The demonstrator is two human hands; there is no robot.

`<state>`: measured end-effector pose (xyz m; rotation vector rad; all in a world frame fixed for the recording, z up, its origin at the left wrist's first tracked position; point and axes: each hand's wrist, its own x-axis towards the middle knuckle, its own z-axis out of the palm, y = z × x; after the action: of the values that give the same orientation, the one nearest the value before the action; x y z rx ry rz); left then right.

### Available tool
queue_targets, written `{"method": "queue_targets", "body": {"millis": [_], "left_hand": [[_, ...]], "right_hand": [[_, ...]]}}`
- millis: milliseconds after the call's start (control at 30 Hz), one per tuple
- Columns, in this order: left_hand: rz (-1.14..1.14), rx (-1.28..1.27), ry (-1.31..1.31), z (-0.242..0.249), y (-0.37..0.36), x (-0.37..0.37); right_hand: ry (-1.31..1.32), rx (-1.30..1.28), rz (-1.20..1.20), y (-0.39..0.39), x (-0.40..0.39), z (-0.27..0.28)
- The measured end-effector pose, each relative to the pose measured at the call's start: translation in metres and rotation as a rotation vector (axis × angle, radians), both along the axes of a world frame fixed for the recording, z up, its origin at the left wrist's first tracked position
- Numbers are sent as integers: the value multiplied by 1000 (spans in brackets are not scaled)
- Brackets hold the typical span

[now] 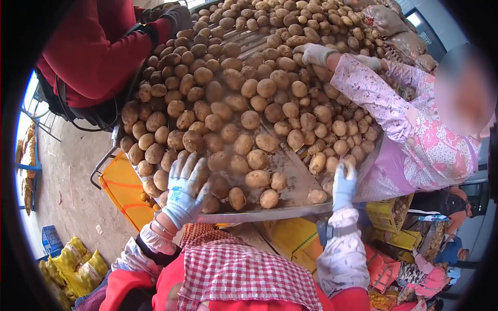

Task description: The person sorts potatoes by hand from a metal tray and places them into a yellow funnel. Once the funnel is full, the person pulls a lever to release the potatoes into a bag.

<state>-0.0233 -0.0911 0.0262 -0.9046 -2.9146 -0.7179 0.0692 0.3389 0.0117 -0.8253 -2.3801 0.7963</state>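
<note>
My left hand, in a pale blue and grey glove, lies with fingers spread over the potatoes at the near left of the metal sorting table. It touches the potatoes beneath it, holding none that I can see. On the near right, my right hand wears a similar light glove. Its fingers are stretched forward beside small potatoes, partly hiding some of them. Between my hands, several larger potatoes lie on the dusty table surface.
Across on the right, a person in a floral sleeve has a gloved hand on the potatoes. A person in red stands at the left. Yellow crates, an orange container and filled yellow sacks surround the table.
</note>
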Motion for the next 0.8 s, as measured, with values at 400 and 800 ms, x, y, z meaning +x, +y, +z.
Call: {"method": "queue_targets", "body": {"millis": [400,800], "left_hand": [[-312,-69,119,-20,223,-97],[-340,-121,-202,1,168,-106]], "right_hand": [[-366,-207,31,57,-53,-71],[189,-727,137,-50,-20,-19]]}}
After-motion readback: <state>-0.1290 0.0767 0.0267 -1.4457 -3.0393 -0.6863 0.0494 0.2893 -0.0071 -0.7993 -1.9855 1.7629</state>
